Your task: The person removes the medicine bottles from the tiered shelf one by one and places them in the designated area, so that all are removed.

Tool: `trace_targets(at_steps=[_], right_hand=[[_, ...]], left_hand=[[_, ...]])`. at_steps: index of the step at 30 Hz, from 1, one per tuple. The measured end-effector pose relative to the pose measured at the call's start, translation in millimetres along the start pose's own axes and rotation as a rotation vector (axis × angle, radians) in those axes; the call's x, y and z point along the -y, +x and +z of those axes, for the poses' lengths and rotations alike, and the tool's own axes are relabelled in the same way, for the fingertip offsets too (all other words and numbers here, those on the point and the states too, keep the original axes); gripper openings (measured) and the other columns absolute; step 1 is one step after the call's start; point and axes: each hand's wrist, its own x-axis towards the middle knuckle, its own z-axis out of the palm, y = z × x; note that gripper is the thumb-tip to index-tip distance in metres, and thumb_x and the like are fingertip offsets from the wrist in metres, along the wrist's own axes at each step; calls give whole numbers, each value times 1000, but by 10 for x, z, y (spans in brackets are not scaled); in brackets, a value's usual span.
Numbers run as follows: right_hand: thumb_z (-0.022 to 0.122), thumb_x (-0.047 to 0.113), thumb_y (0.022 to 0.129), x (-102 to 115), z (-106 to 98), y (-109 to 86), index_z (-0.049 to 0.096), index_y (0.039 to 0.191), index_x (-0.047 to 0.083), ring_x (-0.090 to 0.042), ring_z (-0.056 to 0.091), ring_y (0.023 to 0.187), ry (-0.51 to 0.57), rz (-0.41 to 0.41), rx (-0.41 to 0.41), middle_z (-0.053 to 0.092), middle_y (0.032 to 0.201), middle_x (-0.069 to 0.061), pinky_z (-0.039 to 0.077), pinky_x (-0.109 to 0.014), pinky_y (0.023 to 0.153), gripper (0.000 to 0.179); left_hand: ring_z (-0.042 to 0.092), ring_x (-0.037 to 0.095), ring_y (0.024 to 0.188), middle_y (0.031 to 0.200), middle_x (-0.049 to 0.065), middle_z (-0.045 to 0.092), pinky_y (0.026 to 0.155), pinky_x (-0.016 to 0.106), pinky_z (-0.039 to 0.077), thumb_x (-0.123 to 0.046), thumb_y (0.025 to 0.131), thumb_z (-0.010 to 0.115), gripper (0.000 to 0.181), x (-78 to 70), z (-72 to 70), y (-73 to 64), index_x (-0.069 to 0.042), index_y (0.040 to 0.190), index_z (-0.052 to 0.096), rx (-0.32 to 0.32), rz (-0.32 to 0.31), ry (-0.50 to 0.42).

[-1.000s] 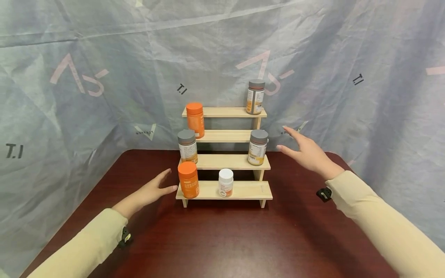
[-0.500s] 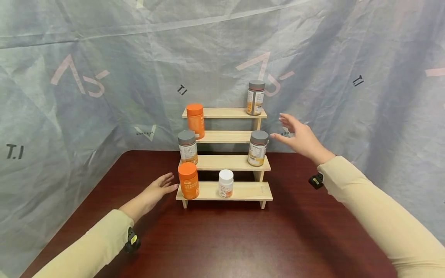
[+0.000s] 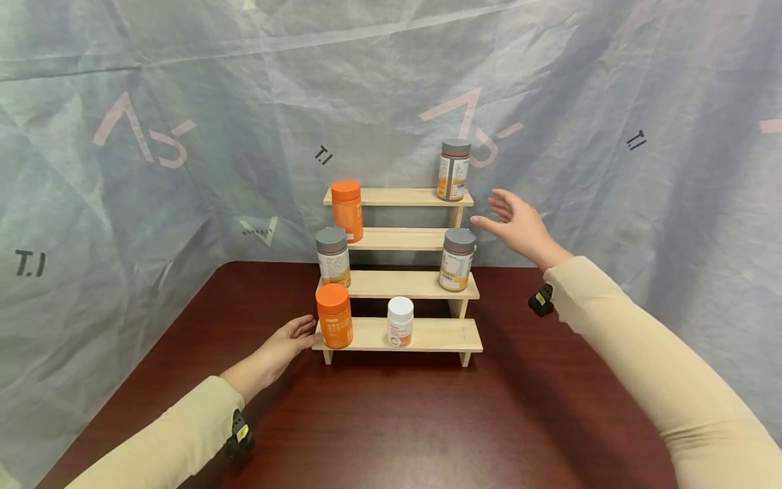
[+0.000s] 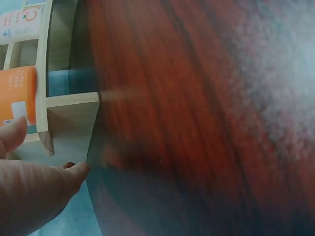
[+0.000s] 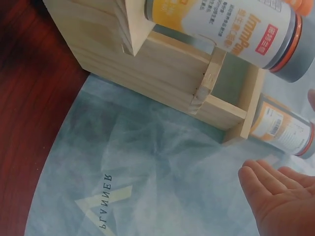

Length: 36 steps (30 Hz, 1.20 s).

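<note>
Your left hand (image 3: 281, 350), fingers relaxed and grasping nothing, is right beside the lower orange jar (image 3: 334, 324) on the wooden rack's (image 3: 436, 333) bottom tier; I can't tell whether they touch. Behind stand a grey-lidded jar (image 3: 333, 263), then the upper orange jar (image 3: 347, 216). Rightward come a white bottle (image 3: 400, 324), the top-tier jar (image 3: 454, 175) and the second-tier right jar (image 3: 456, 263). Lids hide all contents. Your right hand (image 3: 519, 227), loosely bent, empty, hangs near those last two.
</note>
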Motion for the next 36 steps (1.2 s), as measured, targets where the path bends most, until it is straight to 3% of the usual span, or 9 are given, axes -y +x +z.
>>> trace_targets(at_steps=[10,21,30,36], right_hand=[[63,55,88,187,11,260,12,156,11,-31,33,144,13,6,23,30,157,-15,32,-51,116,96],[61,44,93,262,53,464,9,156,8,-32,29,145,173,94,67,28,158,-15,29,-51,118,89],[66,41,91,366,108,639,18,155,7,-29,29,145,246,134,48,29,158,-14,28,-47,119,86],[67,30,92,408,211,727,41,144,4,-29,46,132,274,114,28,49,144,-17,37,-44,113,64]], left_hand=[[22,40,145,156,28,20,119,52,23,-18,102,50,64,113,52,-22,3,152,16,-26,-60,-83],[23,43,144,154,30,24,118,52,26,-13,106,36,52,121,131,-7,8,150,16,89,-14,-139],[22,41,145,155,30,21,118,51,26,-11,105,39,57,44,64,47,10,151,11,124,-41,-154],[23,42,144,154,32,21,118,51,25,-9,105,38,55,33,48,71,11,150,12,146,-55,-165]])
